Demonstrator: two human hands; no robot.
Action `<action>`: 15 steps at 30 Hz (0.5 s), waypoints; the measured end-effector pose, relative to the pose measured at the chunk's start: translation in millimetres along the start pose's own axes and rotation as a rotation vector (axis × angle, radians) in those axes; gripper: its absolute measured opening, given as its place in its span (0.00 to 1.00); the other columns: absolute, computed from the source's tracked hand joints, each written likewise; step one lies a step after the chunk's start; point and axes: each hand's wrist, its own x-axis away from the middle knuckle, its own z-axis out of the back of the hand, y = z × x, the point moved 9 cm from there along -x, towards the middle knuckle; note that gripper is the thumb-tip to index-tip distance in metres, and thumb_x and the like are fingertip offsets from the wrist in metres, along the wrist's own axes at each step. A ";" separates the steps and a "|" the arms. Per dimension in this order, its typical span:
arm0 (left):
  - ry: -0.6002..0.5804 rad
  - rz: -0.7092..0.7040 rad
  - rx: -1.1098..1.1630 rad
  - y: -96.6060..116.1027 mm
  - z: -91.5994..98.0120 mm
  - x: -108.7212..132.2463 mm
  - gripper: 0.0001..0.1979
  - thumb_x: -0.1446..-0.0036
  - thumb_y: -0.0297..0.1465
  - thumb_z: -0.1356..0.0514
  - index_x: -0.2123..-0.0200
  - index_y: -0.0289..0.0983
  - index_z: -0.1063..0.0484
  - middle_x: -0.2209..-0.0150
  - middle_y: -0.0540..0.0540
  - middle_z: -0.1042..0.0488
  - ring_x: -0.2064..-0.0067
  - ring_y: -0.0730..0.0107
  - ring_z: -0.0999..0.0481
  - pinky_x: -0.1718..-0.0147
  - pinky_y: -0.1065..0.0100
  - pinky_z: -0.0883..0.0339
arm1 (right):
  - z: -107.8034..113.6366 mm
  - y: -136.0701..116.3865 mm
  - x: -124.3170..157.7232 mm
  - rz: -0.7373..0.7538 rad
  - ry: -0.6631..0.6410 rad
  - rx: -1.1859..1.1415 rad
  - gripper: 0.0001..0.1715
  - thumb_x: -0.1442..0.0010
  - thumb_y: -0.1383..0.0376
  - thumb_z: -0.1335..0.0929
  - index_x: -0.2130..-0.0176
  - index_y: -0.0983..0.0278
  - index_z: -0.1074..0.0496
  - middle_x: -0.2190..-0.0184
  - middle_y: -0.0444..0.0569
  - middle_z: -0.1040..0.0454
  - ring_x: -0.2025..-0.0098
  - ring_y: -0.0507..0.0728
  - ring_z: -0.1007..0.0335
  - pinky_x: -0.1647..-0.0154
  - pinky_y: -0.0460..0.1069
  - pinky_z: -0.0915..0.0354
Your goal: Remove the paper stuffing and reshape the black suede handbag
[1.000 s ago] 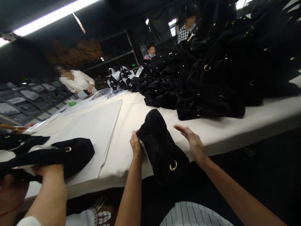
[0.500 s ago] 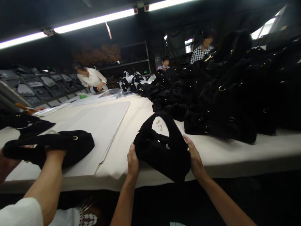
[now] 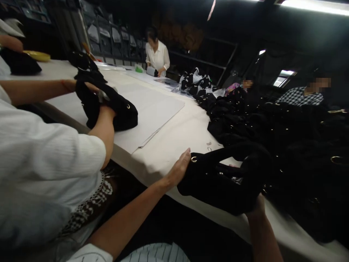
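A black bag [image 3: 223, 180] lies on its side at the near edge of the white worktop [image 3: 174, 142], partly overhanging it. The left hand [image 3: 178, 169] is open, fingers straight and together, its palm pressed flat against the bag's left end, just beside a gold ring [image 3: 193, 159] on the fabric. The right hand [image 3: 256, 204] sits at the bag's lower right corner, mostly hidden behind the fabric, so I cannot tell how far it is closed. Just beyond the bag, a pile of black bags [image 3: 272, 123] covers the right of the worktop. To the left, a co-worker's forearm [image 3: 106, 127] reaches into a second black bag [image 3: 120, 109] lying on a white sheet [image 3: 158, 105]. A person in a white shirt [image 3: 157, 56] stands at the far end.
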 end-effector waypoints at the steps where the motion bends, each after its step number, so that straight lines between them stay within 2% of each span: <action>1: 0.002 -0.007 -0.043 2.1 -11.1 -0.4 0.38 0.34 0.56 0.59 0.31 0.37 0.48 0.29 0.43 0.52 0.28 0.58 0.56 0.29 0.56 0.62 | -3.2 1.0 0.6 -0.017 -0.010 -0.018 0.29 0.44 0.46 0.31 0.51 0.61 0.24 0.43 0.54 0.29 0.42 0.68 0.32 0.40 0.61 0.33; 5: 0.060 -0.042 -0.193 4.5 -35.5 -1.6 0.36 0.32 0.53 0.61 0.29 0.38 0.55 0.28 0.44 0.55 0.27 0.61 0.64 0.29 0.56 0.70 | -18.9 0.5 -5.3 -0.051 -0.030 -0.066 0.29 0.45 0.48 0.30 0.48 0.59 0.26 0.41 0.51 0.31 0.39 0.67 0.35 0.38 0.61 0.35; 8: 0.094 -0.052 -0.171 0.8 -34.3 -12.3 0.34 0.31 0.50 0.59 0.30 0.37 0.51 0.29 0.43 0.52 0.27 0.61 0.61 0.29 0.58 0.69 | -26.8 5.6 -14.7 -0.121 -0.009 -0.111 0.26 0.44 0.48 0.30 0.52 0.60 0.24 0.49 0.52 0.25 0.46 0.65 0.29 0.42 0.60 0.32; 10: 0.138 -0.035 -0.006 -4.0 -24.7 -22.3 0.31 0.31 0.49 0.55 0.34 0.37 0.41 0.31 0.42 0.46 0.29 0.59 0.53 0.29 0.59 0.63 | -26.1 8.8 -22.3 -0.155 0.008 -0.132 0.23 0.44 0.48 0.30 0.59 0.63 0.23 0.58 0.52 0.22 0.53 0.65 0.26 0.44 0.60 0.30; 12: 0.177 0.049 0.255 -15.0 -12.5 -30.4 0.28 0.32 0.49 0.52 0.40 0.37 0.33 0.35 0.41 0.37 0.32 0.57 0.42 0.31 0.60 0.54 | -17.6 6.6 -29.3 -0.142 0.033 -0.144 0.23 0.43 0.47 0.29 0.61 0.63 0.23 0.62 0.51 0.22 0.55 0.64 0.25 0.45 0.60 0.30; 15: 0.227 0.184 0.514 -32.4 5.5 -33.5 0.26 0.31 0.47 0.53 0.43 0.35 0.31 0.40 0.39 0.32 0.37 0.57 0.34 0.34 0.57 0.45 | 1.8 2.1 -30.1 -0.142 0.057 -0.143 0.30 0.40 0.41 0.33 0.55 0.62 0.23 0.60 0.51 0.22 0.51 0.65 0.26 0.45 0.60 0.31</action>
